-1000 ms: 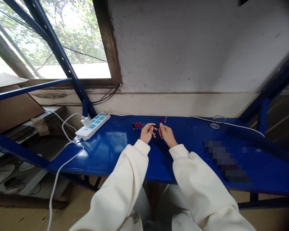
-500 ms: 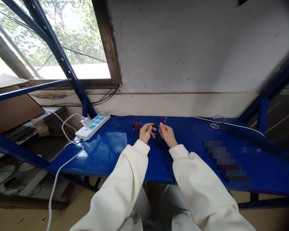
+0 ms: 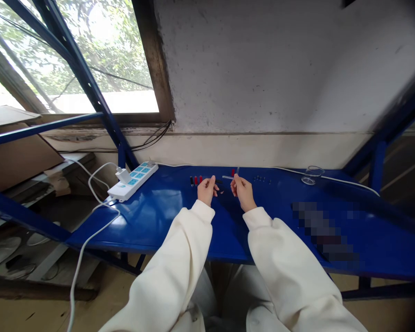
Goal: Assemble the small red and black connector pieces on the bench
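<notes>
My left hand (image 3: 207, 191) is closed in a pinch on a thin dark rod (image 3: 219, 181), whose end sticks out to the right. My right hand (image 3: 244, 192) pinches a slim clear tube (image 3: 227, 177) that points left toward the other hand. A gap separates the two hands. Left of them, a small black cylinder (image 3: 191, 181) and red cylinders (image 3: 195, 180) stand on the blue table. Behind the right hand are another red piece (image 3: 233, 172) and a clear strip (image 3: 238, 170). A tiny piece (image 3: 222, 192) shows between the hands, too small to name.
Several tiny metal-looking parts (image 3: 259, 179) lie right of my hands. Farther right is a clear glass cup (image 3: 312, 172), near a white cable (image 3: 346, 181) along the wall. A white power strip (image 3: 133, 182) sits at left. A pixelated dark object (image 3: 323, 230) covers the right front.
The hands have drawn apart, the left one moving slightly left. The clear tube now shows plainly in my right hand, and the dark rod is apart from it.
</notes>
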Motion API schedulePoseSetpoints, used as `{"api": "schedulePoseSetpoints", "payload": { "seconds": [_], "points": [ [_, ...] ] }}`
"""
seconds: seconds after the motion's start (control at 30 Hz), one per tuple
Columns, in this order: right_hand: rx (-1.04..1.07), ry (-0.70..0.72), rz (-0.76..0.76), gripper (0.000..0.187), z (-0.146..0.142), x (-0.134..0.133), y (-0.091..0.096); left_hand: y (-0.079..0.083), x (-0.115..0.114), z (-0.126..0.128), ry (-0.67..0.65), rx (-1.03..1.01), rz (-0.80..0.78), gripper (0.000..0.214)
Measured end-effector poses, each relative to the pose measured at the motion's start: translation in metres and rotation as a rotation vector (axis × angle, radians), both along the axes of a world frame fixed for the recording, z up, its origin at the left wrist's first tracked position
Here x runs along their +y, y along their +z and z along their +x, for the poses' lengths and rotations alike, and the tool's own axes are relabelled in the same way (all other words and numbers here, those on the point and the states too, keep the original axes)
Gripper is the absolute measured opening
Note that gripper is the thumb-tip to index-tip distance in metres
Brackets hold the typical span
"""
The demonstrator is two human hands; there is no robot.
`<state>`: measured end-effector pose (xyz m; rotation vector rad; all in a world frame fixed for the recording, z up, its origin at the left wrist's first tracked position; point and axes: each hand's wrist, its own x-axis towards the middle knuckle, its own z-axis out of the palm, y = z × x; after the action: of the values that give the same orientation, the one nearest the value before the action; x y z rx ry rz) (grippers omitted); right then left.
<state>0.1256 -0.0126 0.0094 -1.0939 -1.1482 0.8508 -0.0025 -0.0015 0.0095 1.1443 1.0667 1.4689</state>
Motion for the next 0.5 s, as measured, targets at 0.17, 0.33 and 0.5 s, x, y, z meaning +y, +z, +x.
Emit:
{"api": "schedulePoseSetpoints", "payload": {
  "seconds": [0.17, 0.33, 0.5],
  "points": [
    [-0.077, 0.105, -0.016, 0.038, -0.003, 0.003, -0.003, -0.003, 0.001, 0.002, -0.040, 0.025, 0.017, 0.038],
    [-0.220, 0.236, -0.038, 0.035, -0.005, 0.003, -0.007, -0.006, 0.004, 0.001, -0.027, 0.021, 0.026, 0.038],
    [-0.295, 0.255, 0.015, 0.029, -0.003, 0.005, -0.012, -0.004, 0.004, 0.001, -0.035, -0.022, 0.017, 0.039]
  ]
}}
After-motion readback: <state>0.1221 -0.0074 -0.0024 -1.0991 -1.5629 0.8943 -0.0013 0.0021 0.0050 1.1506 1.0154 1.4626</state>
